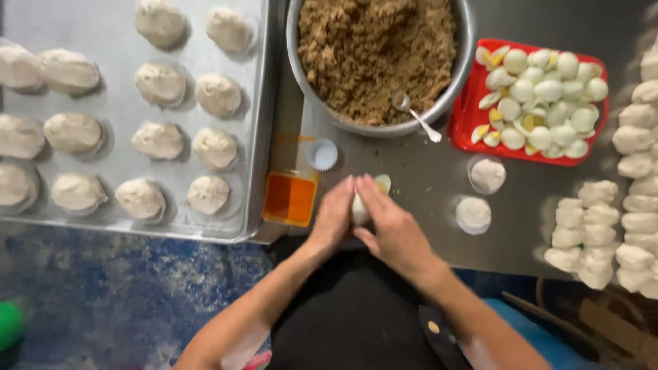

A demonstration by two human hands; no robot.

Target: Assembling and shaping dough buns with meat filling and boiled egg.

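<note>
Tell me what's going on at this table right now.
A person is shaping a piece of white dough between the left hand and right hand, with an egg slice just above the fingers. Ahead sits a metal bowl of brown crumbly filling with a spoon in it, and a red tray of boiled egg pieces. Finished buns line the baking sheet to the left; dough portions wait on the right.
</note>
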